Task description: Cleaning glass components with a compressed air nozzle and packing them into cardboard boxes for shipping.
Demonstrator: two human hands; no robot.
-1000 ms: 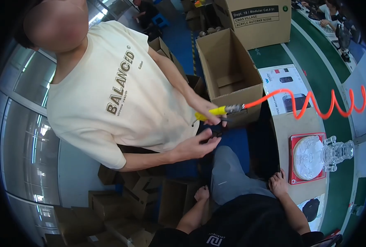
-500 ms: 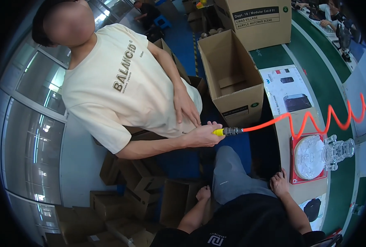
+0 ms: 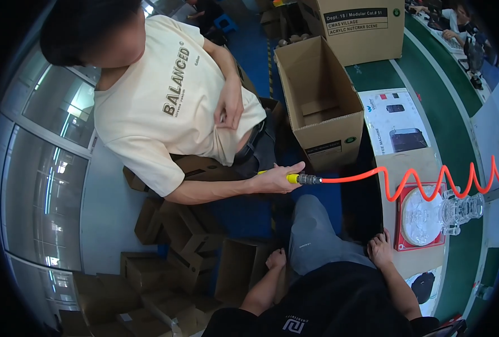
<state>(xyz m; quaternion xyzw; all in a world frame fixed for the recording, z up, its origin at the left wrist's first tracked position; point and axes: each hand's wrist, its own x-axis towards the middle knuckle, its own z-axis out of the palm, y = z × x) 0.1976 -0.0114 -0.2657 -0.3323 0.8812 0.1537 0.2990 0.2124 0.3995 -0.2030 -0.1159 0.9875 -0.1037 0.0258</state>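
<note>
My left hand (image 3: 276, 259) is curled into a loose fist beside my left thigh, above an open carton; I see nothing in it. My right hand (image 3: 379, 249) rests at the near edge of the work surface (image 3: 391, 209), fingers a little bent and apart, holding nothing. Just beyond it a clear, moulded piece with a round base (image 3: 420, 216) lies on its side on a red-edged board (image 3: 399, 238). Across from me a person in a cream T-shirt grips a yellow air gun (image 3: 292, 178) joined to an orange coiled hose (image 3: 350, 177). The person's other hand pulls at the shirt hem.
An open tall carton (image 3: 328, 140) stands ahead, with a closed carton (image 3: 367, 33) behind it. Several brown boxes (image 3: 185, 227) are piled on the floor at left. A green conveyor (image 3: 457, 112) runs along the right. The orange hose hangs over the work surface.
The co-worker has leaned nearer, moved the air gun slightly left, and lifted the shirt hem with the other hand. The hose has swung lower. My hands stay put.
</note>
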